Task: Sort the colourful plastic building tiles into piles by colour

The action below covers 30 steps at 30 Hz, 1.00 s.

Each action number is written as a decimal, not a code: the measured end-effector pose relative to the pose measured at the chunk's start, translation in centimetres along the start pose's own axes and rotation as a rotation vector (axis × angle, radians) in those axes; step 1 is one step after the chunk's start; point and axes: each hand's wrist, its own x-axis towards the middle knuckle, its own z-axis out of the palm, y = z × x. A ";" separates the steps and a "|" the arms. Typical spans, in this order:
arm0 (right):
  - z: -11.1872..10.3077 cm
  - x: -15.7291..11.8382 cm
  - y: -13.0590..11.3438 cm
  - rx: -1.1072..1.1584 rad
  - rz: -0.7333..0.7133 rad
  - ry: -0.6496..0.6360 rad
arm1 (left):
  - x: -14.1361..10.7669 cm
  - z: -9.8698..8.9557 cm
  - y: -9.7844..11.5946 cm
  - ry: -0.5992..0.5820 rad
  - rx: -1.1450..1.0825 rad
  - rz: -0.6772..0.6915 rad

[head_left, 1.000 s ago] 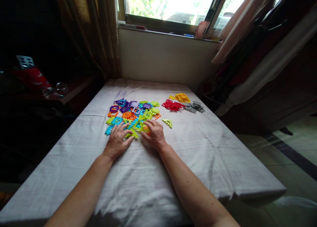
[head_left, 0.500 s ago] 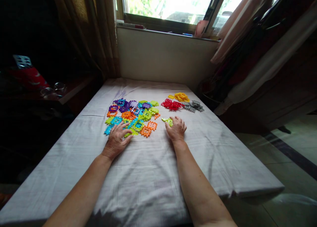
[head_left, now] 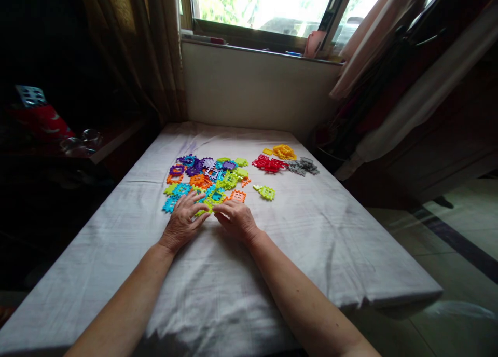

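Note:
A mixed pile of flat plastic interlocking building tiles (head_left: 201, 180) in purple, blue, orange and lime green lies on the cloth-covered table. Over its near left edge rests my left hand (head_left: 183, 221), fingers spread, touching blue and green tiles. My right hand (head_left: 237, 221) is at the pile's front, thumb and fingertips pinched at the edge of a lime-green tile (head_left: 206, 208); the fingers partly hide the grip. Just behind that hand sits an orange window-shaped tile (head_left: 238, 195). Apart from the pile, to the right, lie lime-green tiles (head_left: 267, 192).
Farther back on the right are separate groups of red tiles (head_left: 269, 164), yellow tiles (head_left: 285, 151) and grey tiles (head_left: 303, 166). The white tablecloth (head_left: 334, 243) reaches the wall under the window. A dark side surface (head_left: 112, 139) with glasses stands at left.
My right hand has let go of the lime-green tiles on the right and moved left to the pile's front edge. My left hand has stayed nearly in place.

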 end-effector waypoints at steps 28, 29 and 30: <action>-5.4 -3.3 11.0 -0.270 0.922 0.364 | -0.7 0.4 -1.3 0.085 0.292 -0.197; -5.5 -3.3 11.0 -0.273 0.921 0.367 | -0.7 0.4 -1.2 0.076 0.287 -0.196; -5.5 -3.3 10.9 -0.274 0.914 0.372 | -0.7 0.3 -1.2 0.068 0.281 -0.196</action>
